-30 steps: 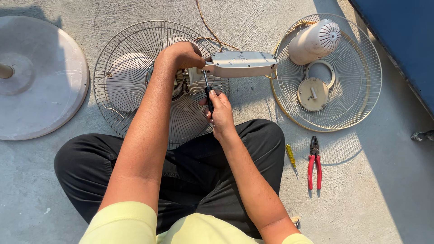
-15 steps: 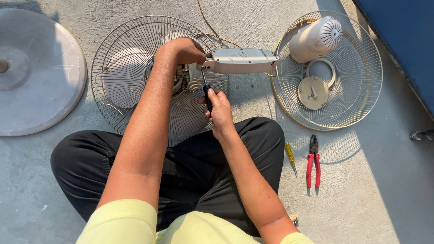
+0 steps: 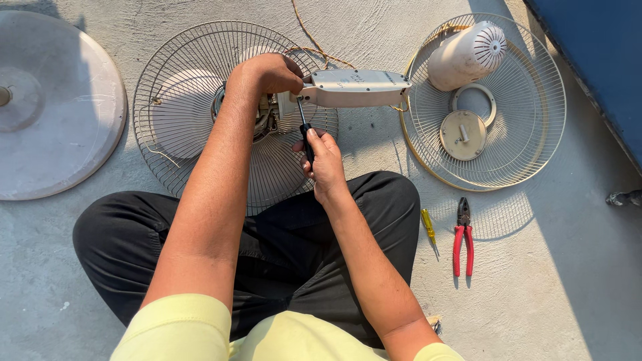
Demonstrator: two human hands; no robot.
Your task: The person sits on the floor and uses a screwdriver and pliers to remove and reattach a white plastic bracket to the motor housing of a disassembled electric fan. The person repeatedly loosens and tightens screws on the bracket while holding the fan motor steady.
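Left of your grip lies the round base (image 3: pixel 53 107) on the floor. Your left hand (image 3: pixel 267 72) closes on the fan motor (image 3: pixel 267 117) over the rear grille (image 3: pixel 194 100). Below it, your right hand (image 3: pixel 324 157) wraps the screwdriver (image 3: pixel 305 130), its tip seemingly at the grey housing (image 3: pixel 358 88). Right lie the front grille (image 3: pixel 508 134) and pliers (image 3: pixel 462 234).

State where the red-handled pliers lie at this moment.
In the head view, the red-handled pliers lie on the floor at right, beside the yellow screwdriver, below the detached grille.
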